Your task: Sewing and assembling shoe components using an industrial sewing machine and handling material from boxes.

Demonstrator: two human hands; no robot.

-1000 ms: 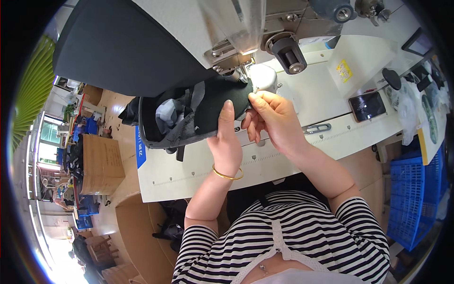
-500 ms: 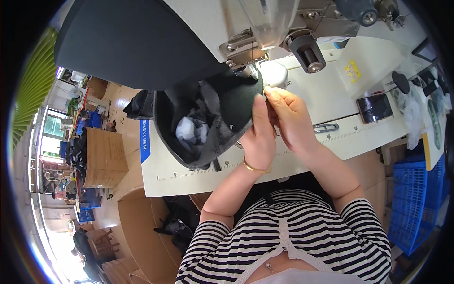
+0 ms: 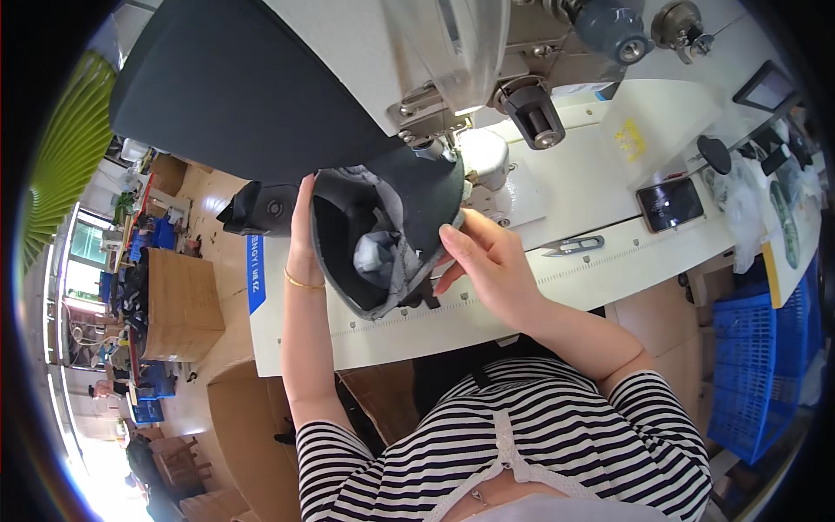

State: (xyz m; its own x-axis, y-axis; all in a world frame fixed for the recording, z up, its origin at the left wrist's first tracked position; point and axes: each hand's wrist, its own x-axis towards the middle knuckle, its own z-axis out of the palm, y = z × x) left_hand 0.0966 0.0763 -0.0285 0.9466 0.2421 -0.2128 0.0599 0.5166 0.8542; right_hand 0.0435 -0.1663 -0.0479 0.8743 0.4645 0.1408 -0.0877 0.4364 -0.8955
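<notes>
A black fabric bag (image 3: 417, 187) lies under the sewing machine head (image 3: 439, 143), its mouth facing me. Grey lining shows at the opening, and a crumpled pale wad (image 3: 376, 257) sits inside. Between thumb and fingers, my right hand (image 3: 496, 265) pinches the bag's right edge, just below the needle area. Along the bag's outer left side rests my left hand (image 3: 303, 222); most of its fingers are hidden behind the fabric, so its grip does not show. A black strap-like part (image 3: 270, 207) sticks out to the left of that hand.
Thread snips (image 3: 574, 246) and a phone (image 3: 670, 204) lie on the white machine table (image 3: 383, 344), right of my hands. A large black panel (image 3: 243, 87) overhangs the upper left. Cardboard boxes (image 3: 183, 304) stand left, a blue crate (image 3: 744, 374) at right.
My left hand has left the right edge, beside my right hand, and gone round to the bag's left side. The bag has turned, and my right hand sits lower on its edge.
</notes>
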